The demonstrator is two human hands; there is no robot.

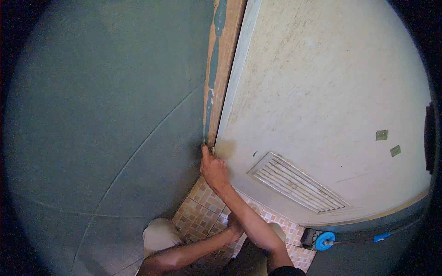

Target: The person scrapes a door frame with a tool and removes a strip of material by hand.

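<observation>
My right hand (215,169) is closed against the lower part of the wooden door frame (224,60), where the frame meets the dark green wall (115,92). One finger or thumb points up along the frame's edge. A small light tip shows beside it, too small to name. Patches of green-grey paint (214,60) streak the bare wood above the hand. Lower down, my left hand (235,226) is partly covered by my right forearm, near my knees, and its fingers are hidden.
Right of the frame stands a stained off-white door (331,83) with a slatted vent (299,183) low on it and two small green squares. Patterned tiles (198,202) cover the floor. A dark roll-like object with a blue disc (325,241) lies at lower right. Raised lines cross the wall.
</observation>
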